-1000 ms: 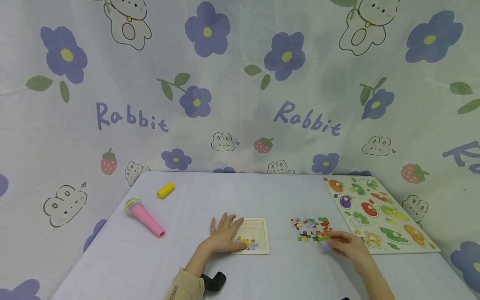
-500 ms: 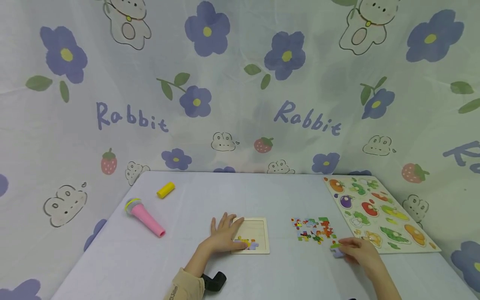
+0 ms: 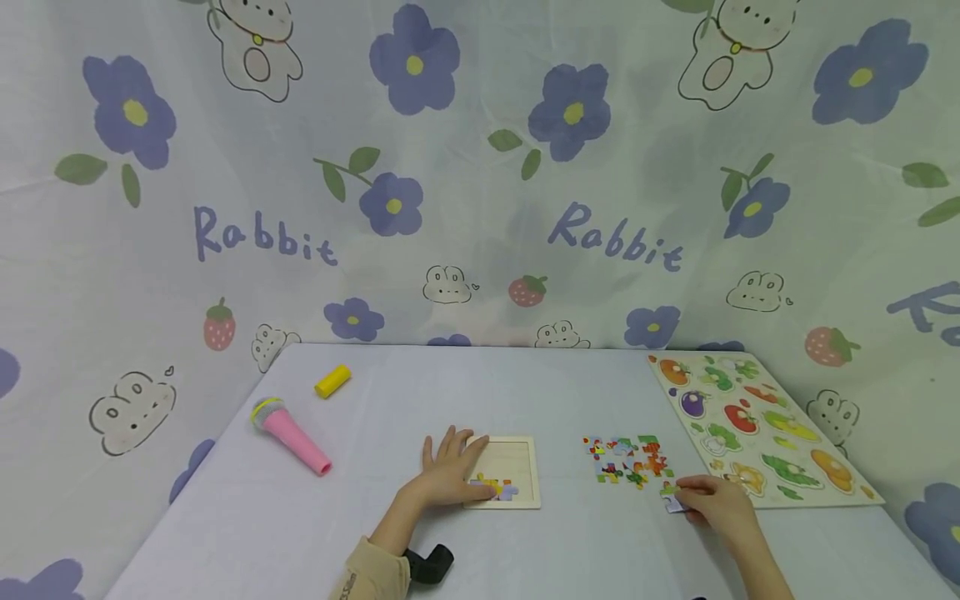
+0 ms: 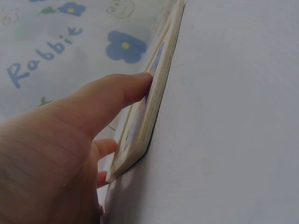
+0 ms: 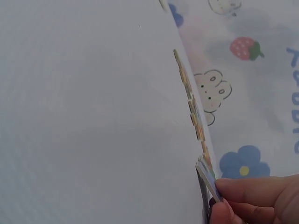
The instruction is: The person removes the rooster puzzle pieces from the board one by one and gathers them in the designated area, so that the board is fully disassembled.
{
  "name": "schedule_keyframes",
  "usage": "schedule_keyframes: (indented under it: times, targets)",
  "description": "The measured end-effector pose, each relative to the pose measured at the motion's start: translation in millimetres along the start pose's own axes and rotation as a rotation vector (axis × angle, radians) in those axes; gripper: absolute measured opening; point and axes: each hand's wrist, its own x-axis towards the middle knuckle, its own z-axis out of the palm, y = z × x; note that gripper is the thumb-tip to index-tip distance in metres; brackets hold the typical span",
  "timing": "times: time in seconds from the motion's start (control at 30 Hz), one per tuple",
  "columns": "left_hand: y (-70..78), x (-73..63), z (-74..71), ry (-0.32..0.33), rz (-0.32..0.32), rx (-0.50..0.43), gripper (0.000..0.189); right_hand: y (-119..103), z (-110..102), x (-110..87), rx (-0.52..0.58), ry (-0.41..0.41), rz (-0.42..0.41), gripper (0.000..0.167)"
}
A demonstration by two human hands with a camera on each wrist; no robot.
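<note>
My left hand (image 3: 446, 479) is spread over the left side of a shallow wooden puzzle tray (image 3: 536, 475). Its thumb (image 4: 133, 87) rests on the near edge, by several yellow and lilac puzzle pieces (image 3: 504, 490) in the tray's near part. My right hand (image 3: 720, 504) pinches a green and lilac puzzle piece (image 3: 670, 497) between thumb and fingers; the right wrist view shows this piece (image 5: 209, 177) edge-on and tilted. Just beyond it, a group of loose, colourful puzzle pieces (image 3: 630, 460) lies on the table.
A vegetable picture board (image 3: 765, 433) lies at the right, close to my right hand. On the left are a pink toy microphone (image 3: 296, 437) and a yellow cylinder (image 3: 332, 381). A black object (image 3: 431, 564) sits by my left wrist. A patterned curtain (image 3: 480, 167) hangs behind the table (image 3: 450, 383).
My right hand has drawn the pinched puzzle piece away from the group, toward the near right, then turned it slightly. The left hand has stayed on the tray.
</note>
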Motion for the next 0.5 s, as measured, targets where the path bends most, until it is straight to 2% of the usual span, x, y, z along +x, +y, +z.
schedule_keyframes:
  times: [0.13,0.23,0.5]
  targets:
    - [-0.1,-0.5,0.2,0.003,0.0,-0.003,0.082,2,2,1.9,-0.077,0.026,-0.01,0.031]
    - [0.3,-1.1,-0.1,0.004,0.003,-0.009,0.082,0,3,2.1,-0.078,0.034,-0.011,0.036]
    - [1.9,-1.5,-1.5,0.002,0.007,-0.008,0.081,-18,9,-2.1,0.243,-0.045,-0.066,0.045]
